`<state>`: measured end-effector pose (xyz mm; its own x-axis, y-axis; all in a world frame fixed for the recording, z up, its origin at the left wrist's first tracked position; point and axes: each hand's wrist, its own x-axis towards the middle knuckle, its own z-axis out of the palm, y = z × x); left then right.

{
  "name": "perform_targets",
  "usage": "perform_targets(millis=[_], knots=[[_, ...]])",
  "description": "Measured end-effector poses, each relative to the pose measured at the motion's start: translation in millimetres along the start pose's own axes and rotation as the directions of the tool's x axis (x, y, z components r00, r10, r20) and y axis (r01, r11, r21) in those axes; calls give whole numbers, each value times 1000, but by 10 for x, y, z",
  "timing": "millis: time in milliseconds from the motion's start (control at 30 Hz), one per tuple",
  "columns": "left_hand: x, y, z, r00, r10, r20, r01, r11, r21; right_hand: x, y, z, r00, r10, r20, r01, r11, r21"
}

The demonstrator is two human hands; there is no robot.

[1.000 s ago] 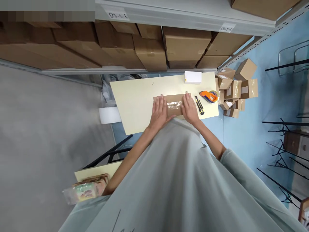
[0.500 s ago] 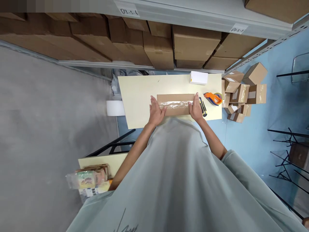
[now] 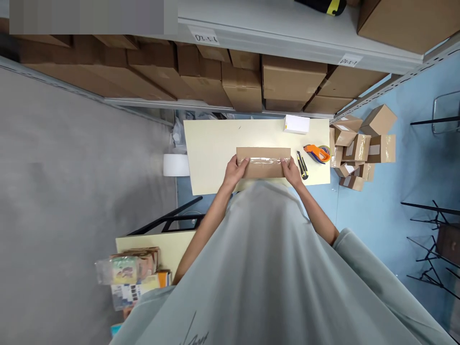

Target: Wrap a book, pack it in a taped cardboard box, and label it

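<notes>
Between my two hands is a brown cardboard box (image 3: 264, 168) with shiny clear tape along its middle. My left hand (image 3: 235, 171) grips its left end, the thumb resting on top. At the other end my right hand (image 3: 291, 171) holds on the same way, thumb over the tape and fingers against the side. A black and yellow utility knife (image 3: 302, 165) lies just right of my right hand. Farther right sits an orange and blue tape dispenser (image 3: 316, 153). Behind the box stands a small white box (image 3: 296, 124).
The cream table (image 3: 212, 143) sits below a grey shelf (image 3: 287, 45) packed with cartons. Several small taped cartons (image 3: 355, 146) are piled on the blue floor to the right. A white roll (image 3: 176, 165) is at the table's left edge. Bagged packets (image 3: 132, 270) lie on a lower-left table.
My hands have gone from lying flat against the box's ends to gripping it, thumbs on top. The view has tilted up slightly, showing more of the shelf.
</notes>
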<state>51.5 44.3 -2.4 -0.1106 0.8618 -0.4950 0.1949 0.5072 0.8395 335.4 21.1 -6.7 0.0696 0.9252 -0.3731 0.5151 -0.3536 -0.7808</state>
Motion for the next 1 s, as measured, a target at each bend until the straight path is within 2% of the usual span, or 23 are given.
perform_targets(millis=[100, 167, 267, 400, 500, 633, 800, 1000], knots=[[-96, 83, -64, 993, 87, -75, -93, 993, -74, -162, -112, -24, 998, 57, -39, -53, 994, 97], [-137, 82, -114, 984, 134, -114, -146, 984, -102, -244, -134, -61, 998, 35, -60, -27, 990, 142], [-143, -4, -163, 984, 126, -124, -138, 986, -95, -299, -39, -98, 998, 20, -66, -8, 982, 187], [-102, -264, -187, 995, 1, -96, -10, 996, -91, -301, 240, -45, 999, 53, -13, -49, 974, 220], [-108, -519, -190, 997, -69, -16, 67, 994, -85, -311, 444, 45, 993, 95, 63, -109, 958, 264], [-179, -781, -132, 998, -59, 29, 61, 997, -49, -343, 581, 134, 989, 118, 84, -138, 947, 291], [-245, -847, -78, 995, 41, 92, -41, 999, -3, -363, 497, 102, 992, 72, 105, -96, 966, 241], [-179, -780, -167, 986, 124, 115, -123, 992, -14, -282, 305, 9, 994, -13, 106, -11, 975, 223]])
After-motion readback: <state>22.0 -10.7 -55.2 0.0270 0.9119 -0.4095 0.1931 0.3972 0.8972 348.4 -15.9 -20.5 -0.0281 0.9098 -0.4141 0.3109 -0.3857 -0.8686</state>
